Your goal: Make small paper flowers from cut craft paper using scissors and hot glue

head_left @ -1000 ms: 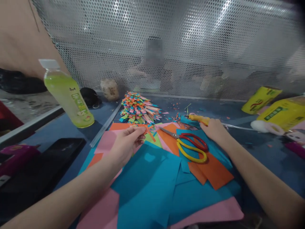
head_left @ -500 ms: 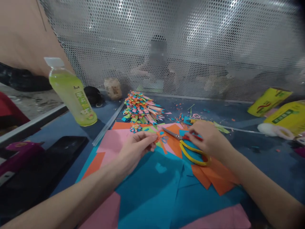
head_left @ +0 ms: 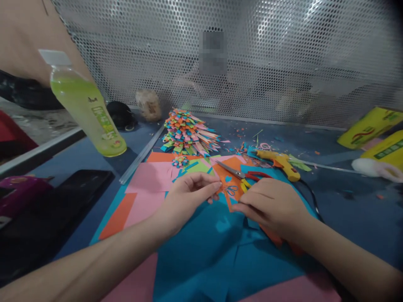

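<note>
My left hand [head_left: 189,196] and my right hand [head_left: 273,204] meet over a spread of coloured paper sheets [head_left: 201,247]. Both pinch a small orange paper piece [head_left: 229,189] with thin blue loops on it, one hand at each side. Just behind my right hand lie scissors [head_left: 244,178] with red and yellow handles, blades pointing left. A yellow glue gun [head_left: 278,161] rests beyond them on the blue table. A cone built of many coloured paper strips [head_left: 188,138] stands at the far middle, with a small paper flower [head_left: 180,160] before it.
A green drink bottle [head_left: 85,107] stands at the left. A black flat object [head_left: 47,209] and a magenta item [head_left: 17,191] lie at the left edge. Yellow packs [head_left: 373,126] and a white roll [head_left: 370,167] sit at the right. Behind the perforated metal screen [head_left: 283,63] sits another person.
My right hand has left the glue gun, passed over the scissors and come back to the orange piece. My left hand has carried that piece nearer to me. The glue gun lies uncovered.
</note>
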`<state>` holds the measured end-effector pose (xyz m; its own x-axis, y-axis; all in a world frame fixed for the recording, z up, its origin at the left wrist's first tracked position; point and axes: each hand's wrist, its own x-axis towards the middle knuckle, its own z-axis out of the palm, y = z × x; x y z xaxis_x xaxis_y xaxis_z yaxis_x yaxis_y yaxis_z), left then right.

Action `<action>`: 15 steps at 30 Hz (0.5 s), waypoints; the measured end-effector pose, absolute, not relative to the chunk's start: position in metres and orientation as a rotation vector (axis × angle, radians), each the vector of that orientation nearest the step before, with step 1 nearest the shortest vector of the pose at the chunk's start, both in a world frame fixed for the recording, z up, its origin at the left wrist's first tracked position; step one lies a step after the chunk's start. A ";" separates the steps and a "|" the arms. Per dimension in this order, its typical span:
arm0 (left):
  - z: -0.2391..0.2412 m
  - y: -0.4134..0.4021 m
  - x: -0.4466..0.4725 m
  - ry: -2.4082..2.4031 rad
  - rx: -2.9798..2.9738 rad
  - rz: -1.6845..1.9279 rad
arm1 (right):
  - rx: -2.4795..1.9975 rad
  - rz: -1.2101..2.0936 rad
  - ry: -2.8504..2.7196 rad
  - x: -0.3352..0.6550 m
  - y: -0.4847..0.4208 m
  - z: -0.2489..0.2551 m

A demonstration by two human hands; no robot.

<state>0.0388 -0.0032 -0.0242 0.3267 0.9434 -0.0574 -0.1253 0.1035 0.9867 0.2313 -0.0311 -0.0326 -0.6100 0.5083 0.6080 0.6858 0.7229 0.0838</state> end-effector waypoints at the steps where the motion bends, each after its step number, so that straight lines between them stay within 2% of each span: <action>1: -0.024 -0.004 0.039 0.916 1.193 0.976 | -0.909 -0.443 -2.369 0.231 -0.032 -0.033; 15: -0.020 -0.005 0.038 0.896 1.164 0.999 | -0.960 -0.615 -2.435 0.234 -0.031 -0.028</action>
<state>0.0384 -0.0053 -0.0200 0.3132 0.9484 -0.0499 -0.1527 0.1022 0.9830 0.2336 -0.0310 -0.0279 -0.6570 0.5137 0.5518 0.7142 0.6585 0.2373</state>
